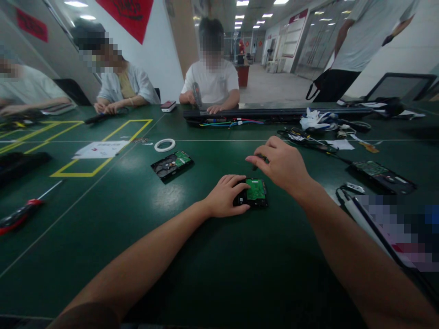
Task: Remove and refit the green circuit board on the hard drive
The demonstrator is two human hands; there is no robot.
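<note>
A hard drive [256, 189] lies on the green table with its green circuit board facing up. My left hand [226, 194] lies across its left end, thumb along the near edge and fingers over the far side, gripping it against the table. Just above the drive's far right corner is my right hand [279, 164], with thumb and fingers closed in a pinch. Something small and dark shows at these fingertips, too hidden to name. Another hard drive [172, 164] sits to the left, and a third hard drive [382, 176] is at the right.
A roll of white tape [165, 145] and a paper sheet [101, 149] lie at left, with a red-black screwdriver [25, 212] nearer me. A long black housing with wires [240, 118], white-blue gloves [318, 119] and cables occupy the back. Several people are around the table.
</note>
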